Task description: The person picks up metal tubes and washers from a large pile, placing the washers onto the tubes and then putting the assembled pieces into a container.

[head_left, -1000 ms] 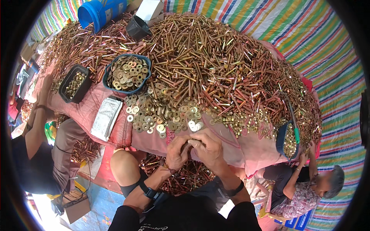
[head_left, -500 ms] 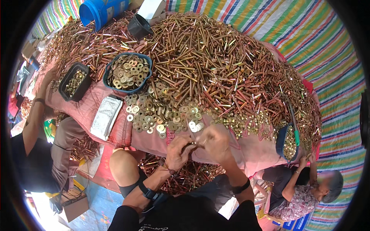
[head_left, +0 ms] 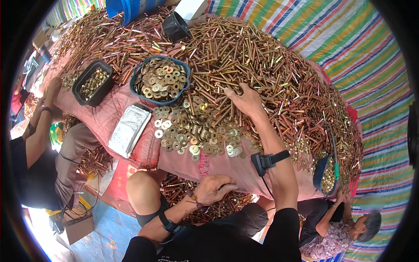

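A large heap of bronze-coloured bolts [head_left: 235,56] covers the far side of the pink padded cloth [head_left: 174,162]. My right hand [head_left: 246,100] reaches over its near edge, thumb and fingers apart, the fingertips at the bolts. Just left of and below that hand lie loose flat washers [head_left: 209,135], some of them standing in rows. My left hand [head_left: 214,190] hovers near the cloth's front edge, fingers loosely bent and the thumb apart; I see nothing in it. Small brass-coloured nuts [head_left: 301,153] are scattered to the right of my forearm.
A blue basin of washers [head_left: 136,89] and a black tray of nuts [head_left: 78,94] stand left, near a silver packet [head_left: 129,131]. Behind are a black pot [head_left: 176,27] and blue bucket [head_left: 128,11]. A nut container [head_left: 321,174] stands right. Co-workers sit on both sides.
My right hand has left its place beside my left hand and moved out to the bolt heap. My left hand sits lower, its pinch loosened. The whole view has shifted slightly.
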A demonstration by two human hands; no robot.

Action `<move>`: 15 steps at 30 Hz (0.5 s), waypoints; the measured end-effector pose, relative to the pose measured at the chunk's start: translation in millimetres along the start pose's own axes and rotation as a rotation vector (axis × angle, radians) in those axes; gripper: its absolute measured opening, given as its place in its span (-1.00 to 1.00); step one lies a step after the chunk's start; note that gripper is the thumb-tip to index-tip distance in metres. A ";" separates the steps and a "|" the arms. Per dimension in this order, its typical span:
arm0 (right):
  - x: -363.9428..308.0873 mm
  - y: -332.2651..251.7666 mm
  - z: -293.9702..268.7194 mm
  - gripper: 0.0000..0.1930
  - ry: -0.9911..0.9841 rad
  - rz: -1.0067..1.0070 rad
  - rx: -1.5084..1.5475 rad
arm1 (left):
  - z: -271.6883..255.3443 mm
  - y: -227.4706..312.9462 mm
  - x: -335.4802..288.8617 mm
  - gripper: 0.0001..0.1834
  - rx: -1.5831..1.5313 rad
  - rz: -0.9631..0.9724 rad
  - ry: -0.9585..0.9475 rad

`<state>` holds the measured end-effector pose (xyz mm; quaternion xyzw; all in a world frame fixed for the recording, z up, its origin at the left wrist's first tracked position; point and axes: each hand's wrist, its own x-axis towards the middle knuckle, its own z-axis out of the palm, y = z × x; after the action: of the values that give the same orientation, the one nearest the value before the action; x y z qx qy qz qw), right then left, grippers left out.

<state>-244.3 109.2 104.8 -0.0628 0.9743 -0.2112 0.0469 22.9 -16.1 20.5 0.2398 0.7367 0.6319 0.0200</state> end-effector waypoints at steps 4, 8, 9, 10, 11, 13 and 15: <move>1.9 -19.0 9.0 0.14 -0.056 0.066 -0.192 | 0.6 0.7 -3.5 -0.86 -0.054 0.021 0.079; -7.3 -23.7 7.4 0.13 -0.137 0.118 -0.046 | 0.1 -3.4 -6.9 -0.86 -0.079 0.043 0.069; -9.3 -19.5 8.7 0.10 -0.133 0.077 -0.019 | 1.5 -5.8 -7.1 -0.86 -0.083 0.021 0.072; -13.3 -16.2 5.2 0.10 -0.153 0.054 -0.013 | 3.7 -6.0 -6.2 -0.87 -0.093 0.005 0.070; -17.1 -13.1 0.9 0.09 -0.173 0.031 -0.008 | 5.8 -6.1 -5.8 -0.87 -0.101 0.014 0.070; -17.8 -5.9 -4.6 0.07 -0.258 -0.043 0.043 | 5.0 -5.0 -6.7 -0.86 -0.090 0.019 0.104; -27.8 -12.7 -12.2 0.08 -0.265 -0.060 -0.016 | 6.5 -6.5 -7.6 -0.86 -0.101 0.034 0.121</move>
<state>-217.0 106.7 123.0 -0.1195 0.9589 -0.1947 0.1681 29.6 -13.5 11.0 0.2123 0.6998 0.6817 -0.0231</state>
